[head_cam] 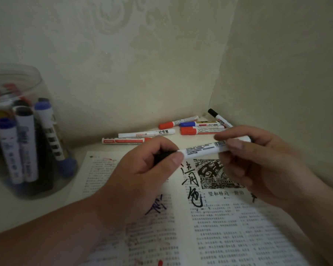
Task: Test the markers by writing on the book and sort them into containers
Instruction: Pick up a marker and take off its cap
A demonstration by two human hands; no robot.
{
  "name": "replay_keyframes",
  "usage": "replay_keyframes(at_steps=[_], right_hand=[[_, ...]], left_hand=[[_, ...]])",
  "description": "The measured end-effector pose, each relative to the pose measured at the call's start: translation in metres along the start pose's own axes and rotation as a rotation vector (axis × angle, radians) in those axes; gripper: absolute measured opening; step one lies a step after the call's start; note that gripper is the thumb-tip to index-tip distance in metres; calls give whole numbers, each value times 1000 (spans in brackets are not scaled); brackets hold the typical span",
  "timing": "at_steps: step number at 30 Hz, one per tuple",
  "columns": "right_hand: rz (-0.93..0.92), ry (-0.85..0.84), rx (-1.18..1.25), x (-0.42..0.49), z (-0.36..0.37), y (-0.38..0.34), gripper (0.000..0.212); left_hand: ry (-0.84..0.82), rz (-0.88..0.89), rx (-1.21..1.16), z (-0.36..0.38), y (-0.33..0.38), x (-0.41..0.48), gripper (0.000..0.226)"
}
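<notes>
A white marker (202,149) lies level between both hands, above the open book (219,227). My left hand (142,169) grips its black cap end, thumb and fingers curled round it. My right hand (258,162) pinches the barrel's other end. The book's printed pages carry black, blue and red handwritten marks. Several loose markers (181,127) with red, blue and black caps lie on the table beyond the book, by the wall corner. A clear plastic jar (21,135) at the left holds several markers standing upright.
The white table (6,204) sits in a corner of two pale patterned walls (142,54). The jar stands close to the book's left edge. Loose markers fill the strip between the book and the back wall.
</notes>
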State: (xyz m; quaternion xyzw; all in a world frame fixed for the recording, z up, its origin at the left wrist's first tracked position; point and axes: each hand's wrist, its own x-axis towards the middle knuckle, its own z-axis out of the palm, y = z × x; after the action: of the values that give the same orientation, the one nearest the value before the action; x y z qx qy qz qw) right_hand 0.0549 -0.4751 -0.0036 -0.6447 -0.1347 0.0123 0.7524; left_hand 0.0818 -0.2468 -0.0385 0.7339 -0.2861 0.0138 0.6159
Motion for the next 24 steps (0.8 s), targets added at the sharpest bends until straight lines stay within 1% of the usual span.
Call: replay_keyframes(at_steps=[1,2,4,5,7,8,9,11,13,14,16,17,19,21,23,24], right_hand=[[-35,12,-72,-1,0,-1,46],[-79,6,-201,-3,1,-1,42],[-188,-41,-460,-9,10,2,32],[-236,-54,-552,-12,15,4,27],[-309,-70,-710,-17,22,3,19],[-341,-85,-798,-19,24,3,17],[-366,-100,-876,-20,26,2,16],[-400,-102,-972,-21,27,3,15],[-449,-85,-1065,-22,29,4,15],[-462,-83,-1097,-22,30,5,15],[-423,-71,-1040,-25,34,7,15],[-348,-49,-937,-25,37,7,15],[-105,-23,-658,-24,41,7,17],[158,-72,-354,-20,43,8,25],[304,-104,-85,-15,42,7,31],[328,-96,-20,-13,41,7,31]], left_hand=[[29,-4,-25,-2,1,0,26],[61,4,-8,-3,2,0,29],[137,27,78,-6,2,0,41],[171,27,68,-8,1,1,47],[202,-95,-146,-10,5,2,64],[177,-140,-184,-10,4,2,66],[159,-159,-127,-9,3,2,61],[135,-162,90,-6,6,-1,52],[137,-140,189,-4,9,0,58],[142,-131,186,-5,10,0,63],[148,-129,152,-7,15,3,70],[151,-127,158,-8,16,3,72],[152,-110,204,-9,16,1,74],[136,-82,233,-9,17,-1,75],[143,-76,278,-9,16,-1,73],[152,-81,299,-8,15,0,71]])
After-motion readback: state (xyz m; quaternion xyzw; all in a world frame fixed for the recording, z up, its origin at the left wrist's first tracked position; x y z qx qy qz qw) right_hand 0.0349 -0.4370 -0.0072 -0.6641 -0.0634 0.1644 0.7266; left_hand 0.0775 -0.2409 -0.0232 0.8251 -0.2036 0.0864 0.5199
